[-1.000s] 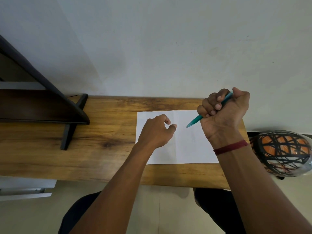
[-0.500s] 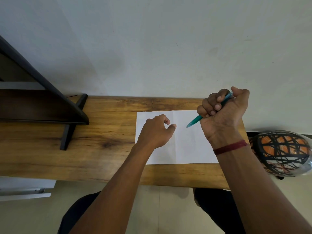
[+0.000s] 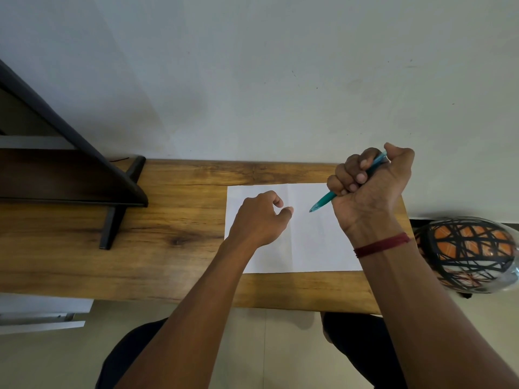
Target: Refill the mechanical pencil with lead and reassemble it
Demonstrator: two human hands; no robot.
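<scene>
A right hand is gripping a teal pencil in its fist above white paper; the left hand is pinching narrowly, contents indiscernible.

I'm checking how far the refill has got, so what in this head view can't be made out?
- Lead: too small to tell whether any shows at the pencil tip or lies on the paper.
- Pencil barrel and cap end: mostly covered by the right hand fisted around it.
- Left hand: seen from the back, so anything pinched between thumb and forefinger is hidden.
- Patterned object beside the table: cut off by the right edge.
</scene>
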